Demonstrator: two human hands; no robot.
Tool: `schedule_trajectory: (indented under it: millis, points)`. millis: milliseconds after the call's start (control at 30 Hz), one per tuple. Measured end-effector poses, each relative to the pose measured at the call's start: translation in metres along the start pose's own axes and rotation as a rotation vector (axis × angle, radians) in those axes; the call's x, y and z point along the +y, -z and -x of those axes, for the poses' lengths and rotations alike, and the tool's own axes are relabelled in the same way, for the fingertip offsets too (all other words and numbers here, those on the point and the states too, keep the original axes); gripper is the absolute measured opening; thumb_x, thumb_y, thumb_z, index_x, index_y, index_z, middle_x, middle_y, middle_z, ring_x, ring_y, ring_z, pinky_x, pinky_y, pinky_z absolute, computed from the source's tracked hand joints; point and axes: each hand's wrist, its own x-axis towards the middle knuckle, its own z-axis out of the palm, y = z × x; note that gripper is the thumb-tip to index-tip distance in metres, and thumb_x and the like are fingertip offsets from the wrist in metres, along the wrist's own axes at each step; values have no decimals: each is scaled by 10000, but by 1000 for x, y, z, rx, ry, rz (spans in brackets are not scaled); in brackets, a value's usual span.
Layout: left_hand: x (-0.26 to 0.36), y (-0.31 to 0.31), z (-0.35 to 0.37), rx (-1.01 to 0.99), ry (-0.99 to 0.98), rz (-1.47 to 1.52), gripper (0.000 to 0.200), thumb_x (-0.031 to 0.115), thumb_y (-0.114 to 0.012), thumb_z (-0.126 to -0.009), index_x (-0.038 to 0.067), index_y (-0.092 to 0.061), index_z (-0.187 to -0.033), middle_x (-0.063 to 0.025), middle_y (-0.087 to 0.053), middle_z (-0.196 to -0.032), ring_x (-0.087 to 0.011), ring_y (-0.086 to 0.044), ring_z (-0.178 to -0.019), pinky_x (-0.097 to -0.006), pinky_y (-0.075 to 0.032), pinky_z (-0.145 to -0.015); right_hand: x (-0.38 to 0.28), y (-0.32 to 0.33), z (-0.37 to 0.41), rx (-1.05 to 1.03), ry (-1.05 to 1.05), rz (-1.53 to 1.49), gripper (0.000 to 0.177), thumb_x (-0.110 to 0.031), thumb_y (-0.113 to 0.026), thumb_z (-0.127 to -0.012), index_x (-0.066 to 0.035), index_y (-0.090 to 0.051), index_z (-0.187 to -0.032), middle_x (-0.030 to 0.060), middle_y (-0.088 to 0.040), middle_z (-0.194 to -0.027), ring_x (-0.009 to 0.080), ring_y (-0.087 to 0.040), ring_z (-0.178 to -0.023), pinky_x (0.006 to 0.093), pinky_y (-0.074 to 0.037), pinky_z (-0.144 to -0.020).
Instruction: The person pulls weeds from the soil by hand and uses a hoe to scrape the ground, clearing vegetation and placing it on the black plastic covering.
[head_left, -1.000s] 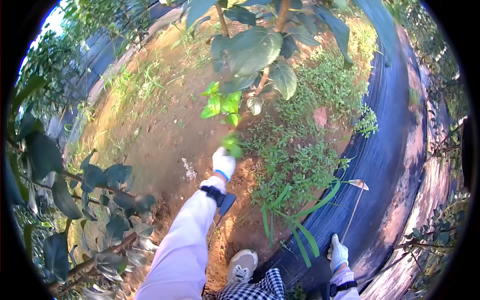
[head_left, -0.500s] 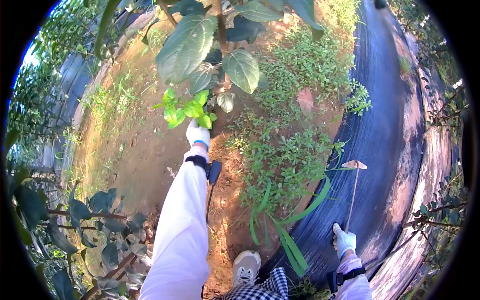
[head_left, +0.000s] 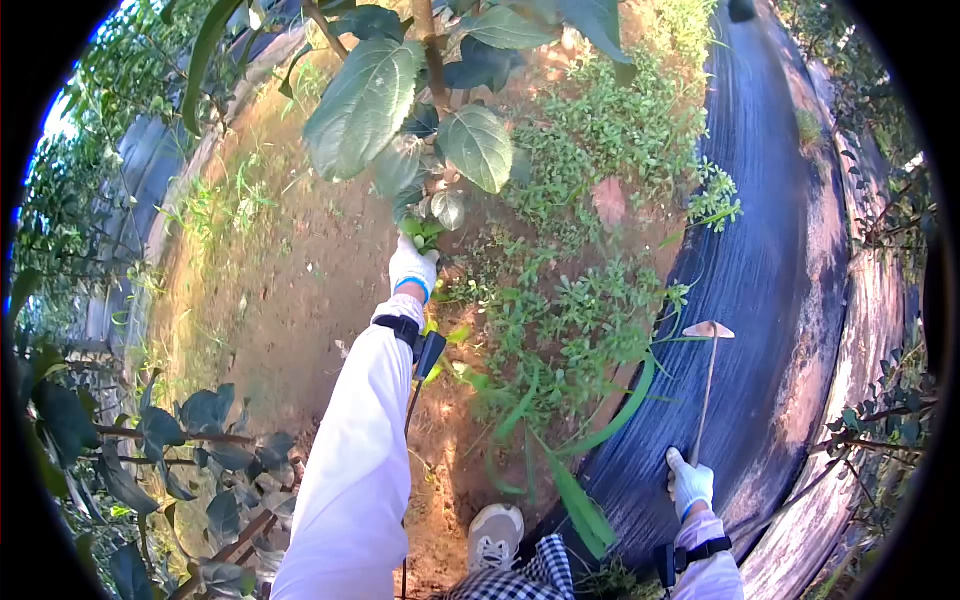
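My left hand (head_left: 413, 268), in a white glove with a blue cuff, reaches to the base of a leafy branch. Its fingers are closed around small green leaves (head_left: 422, 232), partly hidden by the glove. Blurred bright green sprigs (head_left: 458, 336) show beside and below my left wrist. Large dark green leaves (head_left: 365, 105) hang from the branch just above that hand. Down at the right, my right hand (head_left: 689, 482), also gloved, is wrapped around the thin handle of a small hoe (head_left: 706, 395). Its pale triangular blade points away from me, over the black plastic sheet.
Low weeds (head_left: 575, 310) cover the soil right of my left arm. A strip of black plastic sheet (head_left: 745, 230) curves along the right side. Long grass blades (head_left: 580, 500) rise near my shoe (head_left: 495, 535). Leafy branches (head_left: 150, 430) stick in from the lower left.
The bright green shoot at my left hand has left its spot; blurred green sprigs now show lower, by the wrist. My left hand has shifted slightly right. My right hand and the hoe have stayed put.
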Motion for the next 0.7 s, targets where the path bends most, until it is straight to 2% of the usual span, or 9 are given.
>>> schedule_trajectory:
  millis: [100, 267, 300, 367, 433, 467, 567, 633, 700]
  points:
    - [-7, -4, -1, 76, 223, -57, 496, 371, -638, -825, 31, -522, -1166, -231, -637, -1093, -404, -598, -1046, -440, -474, -882, -1, 1, 3, -1, -4, 1, 413, -362, -769, -777, -71, -526, -612, 27, -493, -507, 149, -438, -365, 304, -324, -342]
    - [-27, 6, 14, -140, -84, -204, 435, 417, -504, -893, 30, -633, -1044, -246, -644, -1052, -429, -592, -1013, -483, -461, -875, 8, -1, -2, 4, 22, -14, 416, -366, -771, -775, -80, -520, -604, 22, -482, -499, 146, -426, -360, 307, -320, -345]
    - [-33, 6, 32, -145, -175, -161, 370, 312, -532, -906, -2, -620, -1080, -197, -664, -1021, -352, -633, -932, -420, -479, -829, 11, -1, -5, -2, 25, -21, 415, -366, -771, -775, -83, -520, -603, 21, -481, -499, 145, -424, -359, 306, -320, -346]
    - [-65, -21, 58, -107, -29, 545, 290, 246, -566, -907, -2, -624, -1046, -107, -658, -935, -245, -624, -814, -360, -485, -767, 8, 0, -6, -5, 39, -23, 412, -366, -770, -775, -87, -519, -605, 19, -482, -503, 142, -422, -360, 306, -319, -347]
    - [-55, -11, 86, -23, 93, 728, 231, 187, -586, -902, -1, -610, -1035, -38, -616, -891, -148, -565, -769, -305, -467, -699, 3, 1, 1, -9, 38, 3, 409, -365, -770, -776, -90, -518, -609, 17, -485, -510, 138, -422, -363, 306, -317, -347]
    - [-52, 1, 95, 5, 78, 599, 238, 183, -583, -899, 4, -591, -1056, -35, -622, -883, -141, -555, -742, -300, -453, -673, 7, 1, -2, -23, 58, -40, 401, -360, -762, -784, -39, -572, -636, 27, -535, -544, 135, -472, -406, 297, -351, -387]
    - [-80, 19, 108, 87, 53, 324, 233, 170, -583, -895, 26, -594, -1077, -36, -628, -889, -138, -544, -722, -304, -444, -649, 20, -4, -7, 43, 141, -66, 418, -419, -694, -835, -76, -551, -644, 16, -506, -528, 130, -457, -404, 296, -350, -384]
    - [-118, 11, 126, -59, -45, 393, 242, 82, -577, -866, 45, -596, -1105, -51, -656, -946, -180, -610, -807, -303, -497, -714, 25, -3, 3, 117, 248, 60, 451, -455, -648, -861, -73, -552, -641, 8, -505, -525, 121, -465, -411, 294, -357, -397]
    - [-145, -8, 161, -146, -75, 464, 337, 143, -652, -791, 79, -606, -1118, -163, -649, -1048, -307, -635, -967, -347, -498, -829, 46, -8, 2, 121, 243, -98, 471, -476, -642, -860, -91, -535, -611, 6, -494, -513, 125, -460, -404, 291, -350, -389]
